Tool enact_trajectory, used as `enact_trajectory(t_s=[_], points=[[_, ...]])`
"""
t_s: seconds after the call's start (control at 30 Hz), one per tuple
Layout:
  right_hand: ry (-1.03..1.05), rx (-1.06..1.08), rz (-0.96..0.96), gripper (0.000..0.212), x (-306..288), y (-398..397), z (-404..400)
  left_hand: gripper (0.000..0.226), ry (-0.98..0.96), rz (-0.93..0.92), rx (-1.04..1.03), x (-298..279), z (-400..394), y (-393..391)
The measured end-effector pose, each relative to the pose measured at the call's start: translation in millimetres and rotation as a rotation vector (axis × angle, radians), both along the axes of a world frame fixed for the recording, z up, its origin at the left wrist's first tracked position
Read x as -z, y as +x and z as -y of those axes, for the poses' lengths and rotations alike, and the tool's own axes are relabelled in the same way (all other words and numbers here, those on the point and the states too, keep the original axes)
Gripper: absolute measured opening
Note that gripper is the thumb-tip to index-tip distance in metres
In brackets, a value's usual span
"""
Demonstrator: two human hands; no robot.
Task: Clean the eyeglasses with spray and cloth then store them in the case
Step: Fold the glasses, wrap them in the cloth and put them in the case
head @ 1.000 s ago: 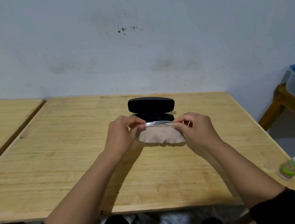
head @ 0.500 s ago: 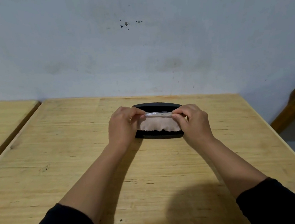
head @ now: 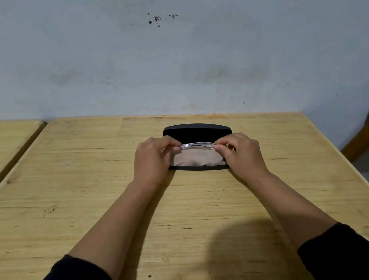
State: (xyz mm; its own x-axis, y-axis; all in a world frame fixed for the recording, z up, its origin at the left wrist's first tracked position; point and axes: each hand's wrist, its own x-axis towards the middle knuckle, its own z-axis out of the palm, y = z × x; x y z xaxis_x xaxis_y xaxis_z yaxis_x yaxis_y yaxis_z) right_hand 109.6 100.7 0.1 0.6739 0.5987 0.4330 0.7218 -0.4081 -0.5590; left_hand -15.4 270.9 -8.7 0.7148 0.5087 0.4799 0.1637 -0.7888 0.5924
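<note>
Pale wooden desk (head: 93, 197) carries an open black oval eyeglass case (head: 197, 130). Above its beige cloth (head: 196, 158), left hand (head: 152, 160) and right hand (head: 242, 152) fingers pinch opposite ends of clear-framed eyeglasses (head: 197, 144).

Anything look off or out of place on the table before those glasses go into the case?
Nothing stands out. Both hands, left and right, pinch the glasses level over the open case, where the cloth sits. The table shows no spill.
</note>
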Motion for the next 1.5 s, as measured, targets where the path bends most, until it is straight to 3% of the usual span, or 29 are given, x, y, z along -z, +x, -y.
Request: enact_trajectory(t_s=[0.3,0.67,1.0,1.1,1.2,1.33,1.5], points=[[-0.096,0.015,-0.091,0.014,-3,2,-2,0.013,-0.091,-0.109,-0.015,-1,-1,5],[0.034,0.109,-0.157,0.028,1,-9,9,0.021,-0.288,-0.066,-0.020,-2,-1,-16],[0.005,0.095,-0.119,0.028,3,-10,17,0.032,-0.349,-0.168,0.013,-3,-2,-24],[-0.004,0.092,-0.128,0.027,2,-7,17,0.034,-0.352,-0.124,-0.008,-3,-2,-27],[0.114,0.165,-0.210,0.017,2,-5,17,0.055,-0.408,-0.072,-0.046,-2,-3,-29],[0.283,0.277,-0.371,0.018,-1,0,14,0.094,-0.443,-0.204,0.051,-1,-7,-28],[0.303,0.195,-0.449,0.026,-7,10,8,0.100,-0.472,-0.253,0.122,0,-11,-25]])
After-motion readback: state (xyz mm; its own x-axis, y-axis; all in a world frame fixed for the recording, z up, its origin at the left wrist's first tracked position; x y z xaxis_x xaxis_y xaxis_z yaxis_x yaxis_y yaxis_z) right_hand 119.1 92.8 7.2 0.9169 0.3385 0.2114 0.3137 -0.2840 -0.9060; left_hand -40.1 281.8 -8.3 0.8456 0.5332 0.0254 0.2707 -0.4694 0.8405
